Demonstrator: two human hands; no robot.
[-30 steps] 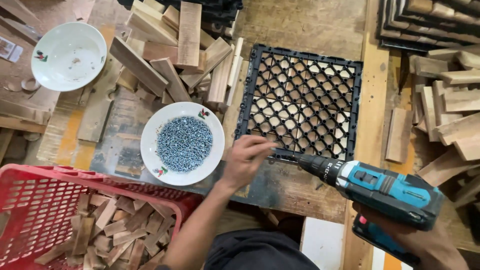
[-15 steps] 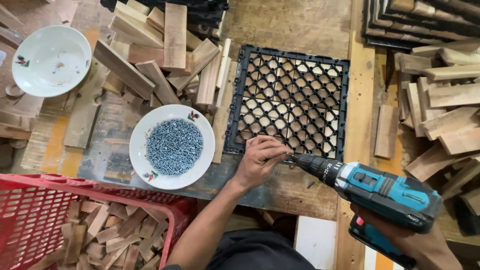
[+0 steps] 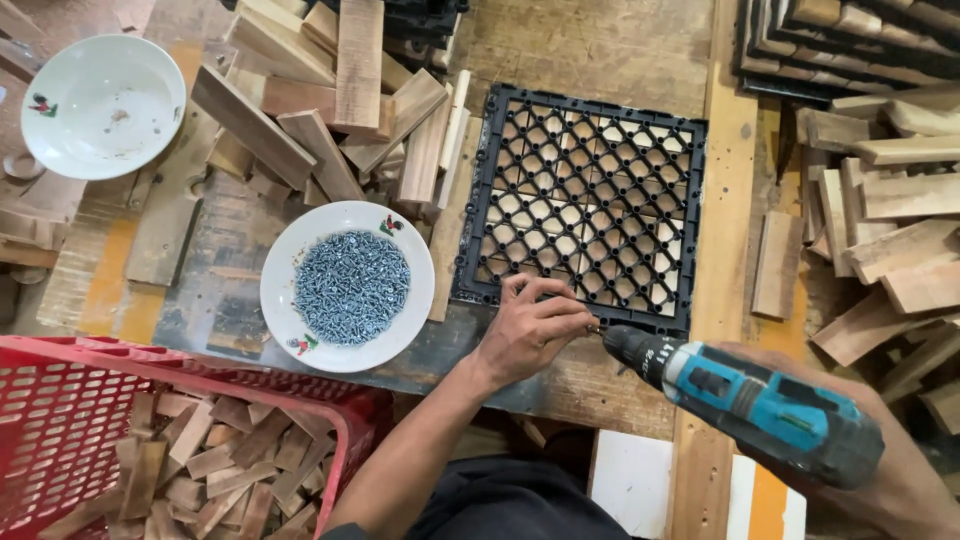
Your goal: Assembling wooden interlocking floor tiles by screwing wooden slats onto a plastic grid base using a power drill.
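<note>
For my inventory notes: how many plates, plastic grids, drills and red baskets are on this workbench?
White plates: 2, one holding screws, one without screws
Black plastic grid: 1
Blue drill: 1, in the right hand
Red basket: 1
Total: 5

The square plastic grid tile (image 3: 590, 205) is black with a diamond lattice, the cordless drill (image 3: 755, 400) teal and black, the basket (image 3: 70, 400) red, the screw plate (image 3: 347, 285) white.

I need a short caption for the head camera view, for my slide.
Left hand steadies the bit of a blue cordless drill, held by the right hand, at a black plastic grid beside a plate of screws.
</note>
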